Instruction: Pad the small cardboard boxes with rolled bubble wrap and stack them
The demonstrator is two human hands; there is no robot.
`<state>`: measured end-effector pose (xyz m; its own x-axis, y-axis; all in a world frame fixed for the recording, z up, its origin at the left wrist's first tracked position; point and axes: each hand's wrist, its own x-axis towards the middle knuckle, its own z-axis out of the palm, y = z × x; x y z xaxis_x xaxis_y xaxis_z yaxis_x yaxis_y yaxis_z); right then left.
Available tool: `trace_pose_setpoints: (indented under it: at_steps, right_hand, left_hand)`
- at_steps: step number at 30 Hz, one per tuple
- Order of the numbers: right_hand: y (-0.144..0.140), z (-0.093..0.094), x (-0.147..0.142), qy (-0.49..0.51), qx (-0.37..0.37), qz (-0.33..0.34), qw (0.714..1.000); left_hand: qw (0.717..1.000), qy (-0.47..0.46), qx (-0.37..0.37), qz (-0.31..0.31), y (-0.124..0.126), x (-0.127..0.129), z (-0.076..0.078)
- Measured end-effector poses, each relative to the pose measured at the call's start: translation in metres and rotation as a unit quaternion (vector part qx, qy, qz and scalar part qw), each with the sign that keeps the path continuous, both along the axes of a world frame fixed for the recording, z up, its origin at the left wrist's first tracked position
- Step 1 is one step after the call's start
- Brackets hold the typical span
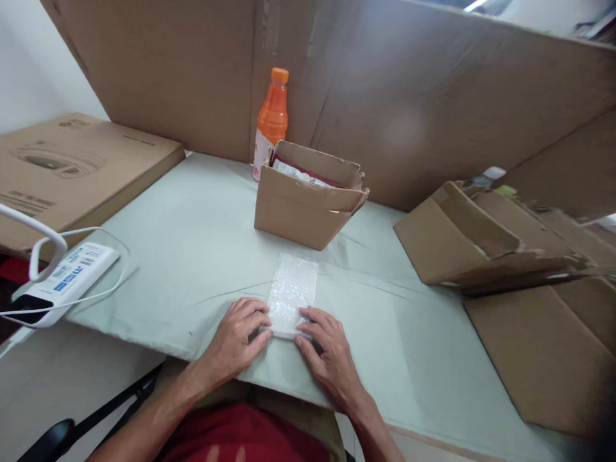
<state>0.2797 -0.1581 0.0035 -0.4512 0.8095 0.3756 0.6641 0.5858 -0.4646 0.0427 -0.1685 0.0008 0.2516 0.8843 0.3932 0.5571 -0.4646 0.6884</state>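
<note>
Plainly, hands (246, 335) (330, 350) touch bubble wrap (292, 289); blurred blue lettering (68, 276) marks a device (96, 255).

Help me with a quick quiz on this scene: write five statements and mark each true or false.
1. The left hand and right hand are both at the bubble wrap. True.
2. The orange-capped bottle stands partly behind the middle cardboard box. True.
3. The bottle lies on its side. False: it is upright.
4. The middle cardboard box is empty. False: pale crumpled material shows inside.
5. The left hand grips the bottle. False: it is at the bubble wrap's left edge.
</note>
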Motion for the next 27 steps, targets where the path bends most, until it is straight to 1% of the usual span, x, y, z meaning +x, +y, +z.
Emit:
trace_pose_setpoints:
  at_steps: [8,27]
  right_hand:
    - [0.0001,0.0006,-0.0002,0.005,-0.007,-0.002,1.0]
    - [0.0002,-0.0015,0.0011,0.005,0.002,0.0,1.0]
  left_hand:
    - [1.0,-0.011,-0.001,0.002,0.0004,-0.0005,-0.002]
    - [0.999,-0.034,-0.021,-0.005,0.0013,-0.0001,-0.001]
